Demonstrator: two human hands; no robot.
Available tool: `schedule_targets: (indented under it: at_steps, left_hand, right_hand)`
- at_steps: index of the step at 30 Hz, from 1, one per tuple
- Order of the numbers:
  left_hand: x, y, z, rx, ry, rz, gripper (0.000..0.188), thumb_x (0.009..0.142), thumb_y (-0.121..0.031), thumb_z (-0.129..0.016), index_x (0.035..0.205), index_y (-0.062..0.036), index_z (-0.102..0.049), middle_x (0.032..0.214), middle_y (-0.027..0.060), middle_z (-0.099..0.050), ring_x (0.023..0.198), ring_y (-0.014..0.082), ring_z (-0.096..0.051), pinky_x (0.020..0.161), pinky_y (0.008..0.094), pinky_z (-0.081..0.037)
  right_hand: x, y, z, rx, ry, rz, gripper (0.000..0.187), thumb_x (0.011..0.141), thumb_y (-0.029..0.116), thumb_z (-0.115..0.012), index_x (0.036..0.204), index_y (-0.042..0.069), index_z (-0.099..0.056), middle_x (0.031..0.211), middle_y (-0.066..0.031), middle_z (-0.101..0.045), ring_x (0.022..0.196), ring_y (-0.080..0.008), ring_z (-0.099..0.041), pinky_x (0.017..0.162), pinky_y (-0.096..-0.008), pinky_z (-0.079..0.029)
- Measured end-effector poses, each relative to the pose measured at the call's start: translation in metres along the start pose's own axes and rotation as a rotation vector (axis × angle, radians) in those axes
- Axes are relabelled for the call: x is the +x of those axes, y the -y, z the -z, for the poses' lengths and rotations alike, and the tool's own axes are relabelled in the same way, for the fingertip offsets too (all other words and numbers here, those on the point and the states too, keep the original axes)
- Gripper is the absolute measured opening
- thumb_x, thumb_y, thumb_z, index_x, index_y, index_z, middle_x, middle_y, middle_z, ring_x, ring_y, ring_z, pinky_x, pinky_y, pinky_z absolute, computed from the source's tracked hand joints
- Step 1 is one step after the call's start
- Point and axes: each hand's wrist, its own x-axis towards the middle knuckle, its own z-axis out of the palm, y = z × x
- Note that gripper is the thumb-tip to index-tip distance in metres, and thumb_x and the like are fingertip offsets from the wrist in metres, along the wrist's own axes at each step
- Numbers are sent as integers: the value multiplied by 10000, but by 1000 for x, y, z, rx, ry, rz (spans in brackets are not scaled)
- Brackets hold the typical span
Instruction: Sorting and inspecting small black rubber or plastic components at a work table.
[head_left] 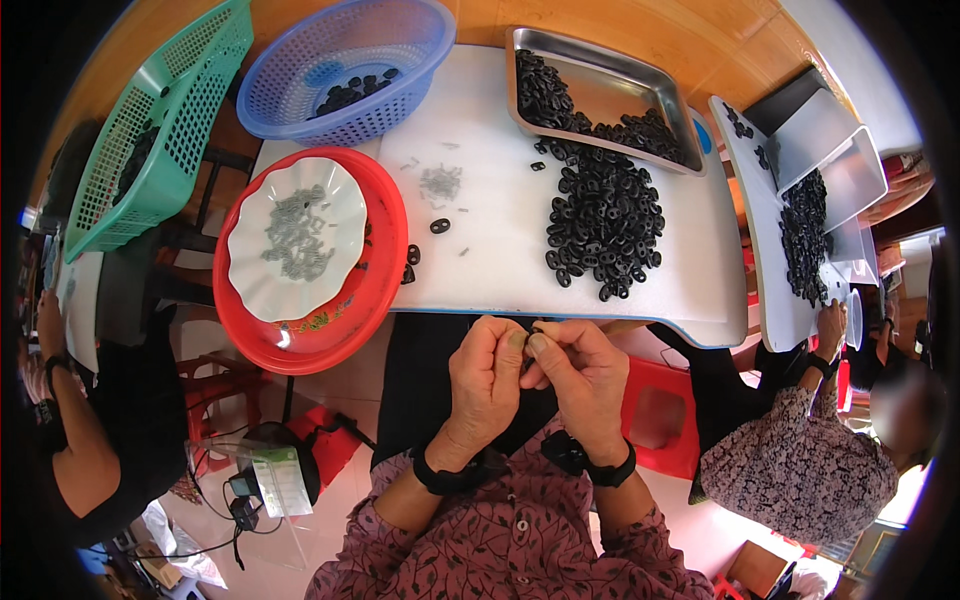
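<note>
My left hand [484,378] and my right hand [582,380] meet just off the near edge of the white table, fingers pinched together. Between the fingertips they share a small black piece [529,338], mostly covered, so its full shape is hidden. Beyond my right hand spreads a pile of small black two-holed pieces [604,222]. A lone black two-holed piece [440,226] lies left of it, near a scatter of small clear pins [440,182]. More clear pins [298,235] fill a white wavy-edged plate [345,195], set in a red tray [385,290].
At the back, a metal tray [640,72] and a blue basket [440,40] hold more black pieces. Far left stands a green basket [190,160]. Co-workers sit at both sides; the right one's hand [832,325] is by another black pile [803,235]. A red stool [660,415] stands beneath.
</note>
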Motion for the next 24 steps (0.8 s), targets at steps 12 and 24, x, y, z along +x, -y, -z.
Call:
schedule_targets:
  at_steps: [12, 24]
  left_hand:
    - [2, -4, 3, 7, 9, -4, 181, 998, -149, -480, 924, 1, -547, 778, 6, -561, 686, 41, -489, 610, 201, -432]
    - [4, -6, 3, 11, 44, -14, 180, 995, -153, -486, 928, -6, -565, 751, 0, -562, 602, 37, -468, 533, 189, -410]
  right_hand:
    - [1, 0, 0, -1, 38, 24, 106, 917, 17, -585, 1013, -25, -602, 855, -69, -670, 695, -105, -659, 595, -205, -516]
    - [2, -3, 0, 15, 13, 52, 71, 907, -11, -586, 974, -36, -581, 824, -64, -644, 694, -96, -639, 623, -224, -542]
